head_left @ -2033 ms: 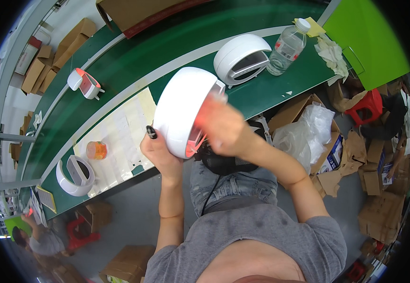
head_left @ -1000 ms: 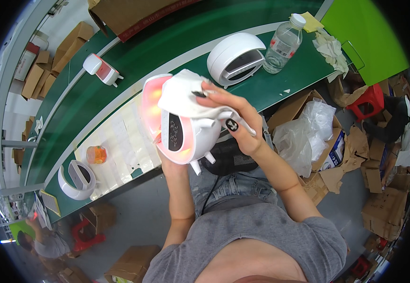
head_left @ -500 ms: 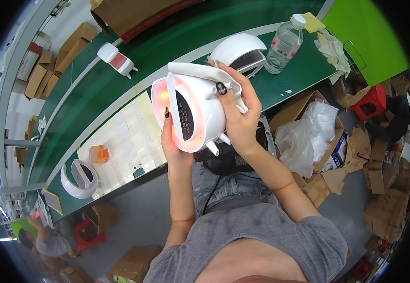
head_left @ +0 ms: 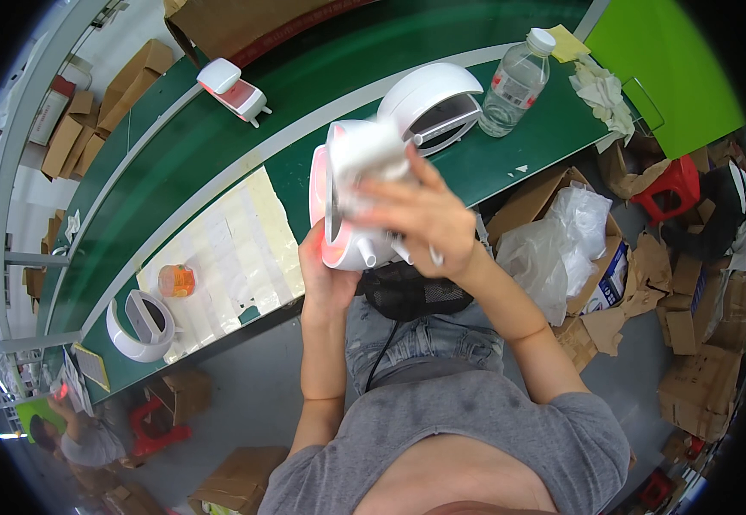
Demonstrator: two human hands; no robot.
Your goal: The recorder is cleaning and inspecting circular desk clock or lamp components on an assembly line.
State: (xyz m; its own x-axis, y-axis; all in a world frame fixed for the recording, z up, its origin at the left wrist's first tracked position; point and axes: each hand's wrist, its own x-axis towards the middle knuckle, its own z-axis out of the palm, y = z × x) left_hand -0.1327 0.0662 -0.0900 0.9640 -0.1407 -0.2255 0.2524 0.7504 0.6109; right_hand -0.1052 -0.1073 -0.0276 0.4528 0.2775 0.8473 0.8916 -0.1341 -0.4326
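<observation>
My left hand [head_left: 328, 270] grips the lower left side of a white, rounded clock lamp [head_left: 358, 247] with stubby feet; its rim glows pink. The lamp is held above the green bench, tilted, and its dark display is mostly covered now. A white cloth [head_left: 373, 148] lies over the top and front of the lamp. Smeared by motion, my right hand [head_left: 428, 215] presses the cloth against the lamp's right side. Behind it on the bench stands a similar white lamp [head_left: 428, 93], unlit.
A clear bottle [head_left: 517, 81] stands at the back right, near crumpled tissue [head_left: 603, 99]. To the left are another white lamp [head_left: 141, 330] and an orange jar [head_left: 176, 281] by a taped sheet [head_left: 227, 249]. A pink-lit device [head_left: 234, 93] sits farther back. Open cartons [head_left: 523, 202] crowd the floor at right.
My right hand has swept across the lamp's front with the cloth. The lamp has turned and shifted slightly right. The pink-lit device at the back has moved right and away.
</observation>
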